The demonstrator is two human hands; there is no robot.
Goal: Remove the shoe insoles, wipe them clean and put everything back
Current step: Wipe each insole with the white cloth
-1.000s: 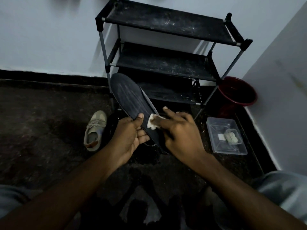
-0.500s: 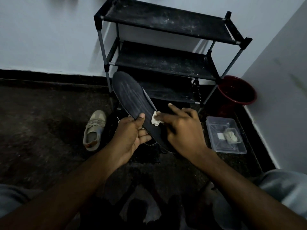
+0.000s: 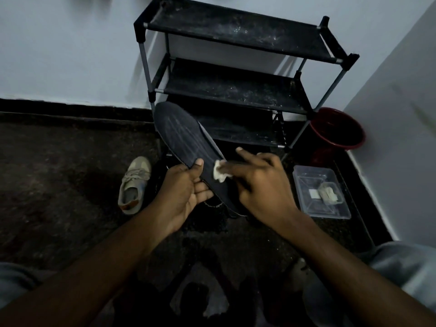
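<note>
A long dark insole (image 3: 181, 135) is held up at an angle in front of the shoe rack. My left hand (image 3: 184, 192) grips its lower left edge, thumb on top and fingers underneath. My right hand (image 3: 257, 182) presses a small crumpled white wipe (image 3: 219, 172) against the insole's lower half, fingers curled over the wipe. A beige sneaker (image 3: 133, 185) lies on the floor to the left. A dark shoe (image 3: 212, 206) sits on the floor under my hands, mostly hidden.
A black three-tier shoe rack (image 3: 236, 90) stands against the wall. A red bucket (image 3: 337, 128) sits in the right corner. A clear plastic container (image 3: 304, 180) with wipes rests on the dark floor at right. My knees frame the bottom corners.
My right hand has slid the wipe back and forth along the insole's lower half. The left hand keeps its grip and the insole has shifted only slightly.
</note>
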